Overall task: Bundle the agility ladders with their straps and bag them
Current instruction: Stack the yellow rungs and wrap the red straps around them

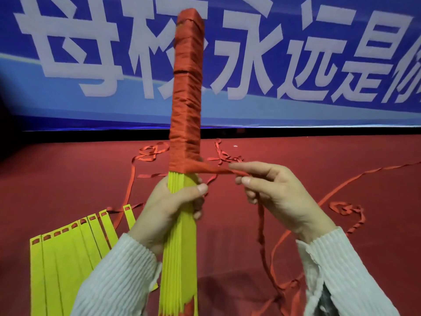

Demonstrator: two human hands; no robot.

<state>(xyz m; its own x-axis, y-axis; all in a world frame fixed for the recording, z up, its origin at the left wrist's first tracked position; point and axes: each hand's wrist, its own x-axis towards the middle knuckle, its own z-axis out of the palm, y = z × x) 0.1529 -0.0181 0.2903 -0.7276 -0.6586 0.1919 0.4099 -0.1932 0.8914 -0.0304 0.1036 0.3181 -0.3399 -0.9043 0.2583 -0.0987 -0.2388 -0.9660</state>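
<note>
**Red strap going round a stack of yellow ladder slats**

A big blue banner hangs along the back. It has large white Chinese writing on it. The signs that show in full read 母, 永, 远 and 是. One sign is partly hidden behind the bundle, and the last one is cut off at the right edge.

The bundle of yellow slats stands nearly upright in the middle, just in front of the person. Its top part is wound tight with the red strap, from the tip down to just above the left hand. Below that the yellow edges are bare.

The left hand is curled round the yellow part and grips it, thumb across the front. The right hand pinches the strap between thumb and fingers and holds it out flat to the right of the bundle. More strap hangs down from this hand.

More yellow slats lie fanned out at the lower left. Each has a small slot at its end with red strap through it. Loose red strap lies in loops and curls on the floor, behind the bundle and off to the right.

The floor is a dark red carpet. Both sleeves are pale and ribbed.
</note>
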